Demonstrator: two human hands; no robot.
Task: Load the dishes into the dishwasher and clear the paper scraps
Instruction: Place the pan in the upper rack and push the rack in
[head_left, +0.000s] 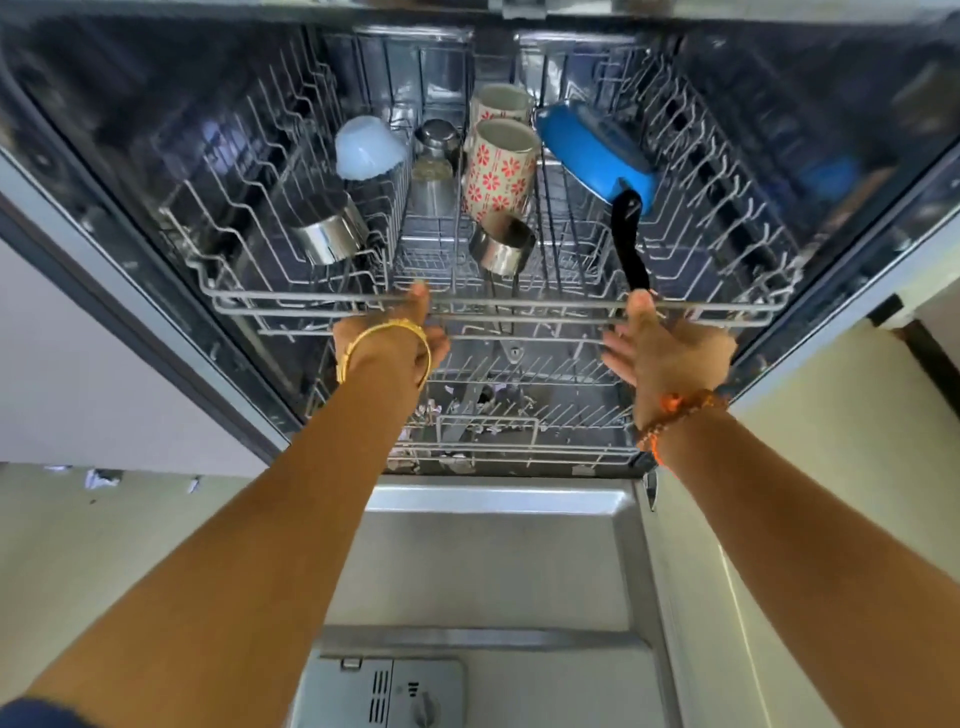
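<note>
Lowered steel dishwasher door (498, 561) nearest. Left hand (410, 338) and right hand (660, 348) at front rail of grey wire upper rack (291, 304); left grip curled on rail, right grip loose, thumb on it. Beyond: two steel cups (327, 234), flowered mugs (501, 166), blue black-handled pan (592, 150), pale bowl (369, 148). White paper scraps (104, 478) on floor, left.

Upper rack (322, 304) (wire) carries floral mugs (497, 169), blue pan (592, 150), steel cups (327, 231).
</note>
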